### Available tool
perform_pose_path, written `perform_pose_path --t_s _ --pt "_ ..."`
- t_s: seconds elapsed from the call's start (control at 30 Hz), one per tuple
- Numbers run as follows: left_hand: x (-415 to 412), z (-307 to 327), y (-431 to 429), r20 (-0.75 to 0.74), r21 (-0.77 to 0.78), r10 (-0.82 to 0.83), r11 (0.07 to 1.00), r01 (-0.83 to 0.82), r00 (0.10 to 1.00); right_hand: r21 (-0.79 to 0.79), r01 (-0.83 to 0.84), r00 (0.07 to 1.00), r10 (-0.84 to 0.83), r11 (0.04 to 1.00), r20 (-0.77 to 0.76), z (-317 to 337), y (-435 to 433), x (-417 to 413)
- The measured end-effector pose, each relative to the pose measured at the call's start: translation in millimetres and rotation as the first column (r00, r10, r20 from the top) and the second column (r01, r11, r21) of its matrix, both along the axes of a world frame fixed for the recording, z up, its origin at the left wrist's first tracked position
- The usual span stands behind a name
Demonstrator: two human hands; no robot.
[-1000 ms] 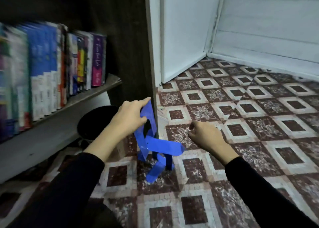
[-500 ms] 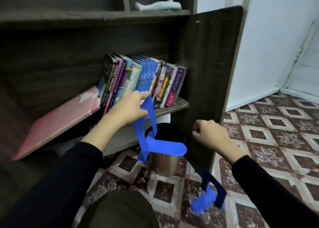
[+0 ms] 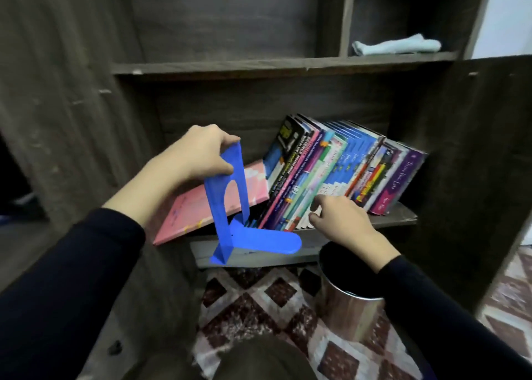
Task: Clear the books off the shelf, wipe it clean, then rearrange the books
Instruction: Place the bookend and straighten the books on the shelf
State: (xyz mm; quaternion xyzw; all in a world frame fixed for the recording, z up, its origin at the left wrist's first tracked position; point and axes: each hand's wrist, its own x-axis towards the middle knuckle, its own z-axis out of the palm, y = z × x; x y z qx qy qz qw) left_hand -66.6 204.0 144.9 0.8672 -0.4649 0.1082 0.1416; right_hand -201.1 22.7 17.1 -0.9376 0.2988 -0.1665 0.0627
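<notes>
My left hand (image 3: 198, 155) pinches the bookend (image 3: 230, 207); books (image 3: 331, 172) lean on the shelf (image 3: 400, 218) beyond. The bin (image 3: 348, 307) below my right hand (image 3: 342, 224) is dark inside, and that hand's grip is unclear.

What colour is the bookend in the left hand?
Bright blue; the head view shows the bookend gripped at its top by the left hand.

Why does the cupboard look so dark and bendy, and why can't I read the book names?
Head view: the wide lens bows the shelf board and side panels; dim light leaves the dark wood murky; the books have soft spines, so most titles are unreadable; the metal bin carries a pale glare; the blue bookend in the left hand looks clearest.
</notes>
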Motion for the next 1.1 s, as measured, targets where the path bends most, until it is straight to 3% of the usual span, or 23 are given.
perform_pose_path --t_s 0.23,0.43,0.6,0.73,0.87,1.0,1.1 --pt "37.4 13.1 41.7 0.03 0.009 0.166 0.986 -0.167 0.986 0.112 -0.175 0.984 0.169 0.978 0.061 -3.0 32.3 72.4" --pt "65.8 16.6 63.6 0.07 0.025 0.267 0.963 -0.269 0.961 0.315 -0.191 0.981 0.167 0.93 0.103 -31.8 56.7 118.9" --pt "85.4 12.8 73.5 0.066 0.032 0.318 0.947 -0.32 0.946 0.55 -0.179 0.976 0.078 0.816 0.203 -66.9 68.3 145.6" --pt "95.0 7.8 78.3 0.055 0.05 0.328 0.942 -0.331 0.943 0.736 -0.211 0.931 -0.098 0.643 0.353 -90.7 79.1 164.3" --pt "99.5 -0.1 80.6 0.041 0.044 0.33 0.942 -0.332 0.943 0.8 -0.343 0.823 -0.254 0.492 0.509 -97.1 88.5 176.1" --pt "103.9 -7.6 82.2 0.043 0.07 0.348 0.934 -0.35 0.937 0.793 -0.36 0.758 -0.342 0.491 0.556 -100.4 93.9 190.2" --pt "106.1 -12.8 83.3 0.034 0.078 0.355 0.931 -0.357 0.934 0.812 -0.411 0.712 -0.411 0.413 0.57 -99.1 96.8 197.5"
